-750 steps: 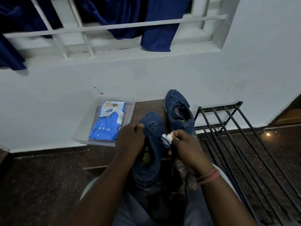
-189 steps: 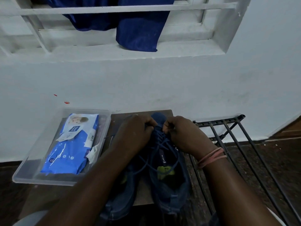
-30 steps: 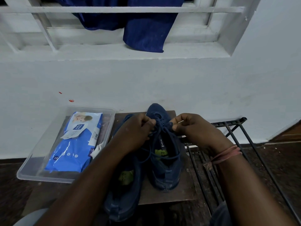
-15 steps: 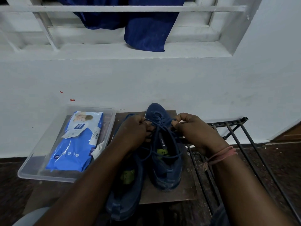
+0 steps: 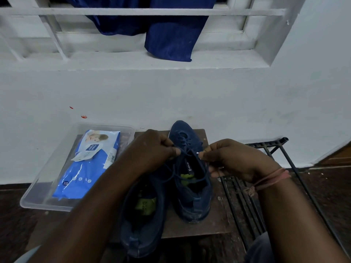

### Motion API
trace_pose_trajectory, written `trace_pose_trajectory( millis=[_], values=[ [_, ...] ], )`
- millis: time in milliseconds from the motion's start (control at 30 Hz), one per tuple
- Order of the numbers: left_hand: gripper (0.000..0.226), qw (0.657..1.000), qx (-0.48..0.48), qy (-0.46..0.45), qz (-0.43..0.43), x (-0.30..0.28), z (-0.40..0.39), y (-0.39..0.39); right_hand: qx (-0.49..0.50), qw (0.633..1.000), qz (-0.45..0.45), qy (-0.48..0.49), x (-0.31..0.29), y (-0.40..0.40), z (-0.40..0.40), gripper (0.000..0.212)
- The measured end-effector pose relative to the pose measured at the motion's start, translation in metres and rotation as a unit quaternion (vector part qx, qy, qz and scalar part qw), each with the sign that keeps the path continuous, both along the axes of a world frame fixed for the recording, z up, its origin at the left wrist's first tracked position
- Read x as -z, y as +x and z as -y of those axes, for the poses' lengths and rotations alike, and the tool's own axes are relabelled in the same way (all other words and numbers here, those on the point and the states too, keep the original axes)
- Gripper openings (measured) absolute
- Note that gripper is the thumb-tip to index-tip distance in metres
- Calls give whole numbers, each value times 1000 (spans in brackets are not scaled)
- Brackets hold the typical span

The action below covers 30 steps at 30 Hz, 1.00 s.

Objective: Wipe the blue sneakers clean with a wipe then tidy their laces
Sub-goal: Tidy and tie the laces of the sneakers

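Two blue sneakers stand side by side on a small brown stool (image 5: 214, 223), toes toward the wall. The right sneaker (image 5: 191, 186) has its blue lace (image 5: 187, 154) drawn out to both sides over the tongue. My left hand (image 5: 152, 150) pinches one lace end on the left. My right hand (image 5: 233, 158) pinches the other end, with its pale tip showing at the fingertips. The left sneaker (image 5: 144, 221) lies nearer to me, partly hidden under my left forearm.
A clear plastic tray (image 5: 36, 194) holding a blue pack of wipes (image 5: 89, 164) sits left of the stool. A black metal rack (image 5: 269, 179) lies on the dark floor to the right. The white wall and a window sill with blue cloth (image 5: 171, 35) are ahead.
My hands have drawn apart sideways, pulling the right sneaker's lace ends outward; half a second ago they were close together over the eyelets.
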<state>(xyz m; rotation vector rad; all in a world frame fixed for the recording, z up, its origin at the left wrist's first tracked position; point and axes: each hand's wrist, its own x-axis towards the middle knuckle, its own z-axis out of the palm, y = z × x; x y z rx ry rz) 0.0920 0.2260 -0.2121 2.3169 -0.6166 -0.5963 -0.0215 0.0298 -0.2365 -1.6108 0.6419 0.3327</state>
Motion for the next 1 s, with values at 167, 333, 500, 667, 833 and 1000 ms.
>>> trace_pose_trajectory(
  millis=[167,333,500,667,833,1000],
  values=[
    [19,992,-23,-96,-74,-18,-10,9,101,972,39,206,-12,-1,10,17],
    [25,936,-12,-216,-278,-29,-20,9,116,968,65,211,-16,-3,14,13],
    [30,897,-13,-263,-355,-33,-20,10,2,997,-48,64,-5,-4,-2,36],
    [28,896,-68,-284,-333,-37,-31,19,105,982,54,144,-14,-2,13,24],
    [31,911,-73,-243,-325,-37,-39,26,239,880,154,382,-24,-5,24,20],
    [31,960,-16,-138,-244,-40,-45,25,291,923,171,184,-17,-5,34,17]
  ],
)
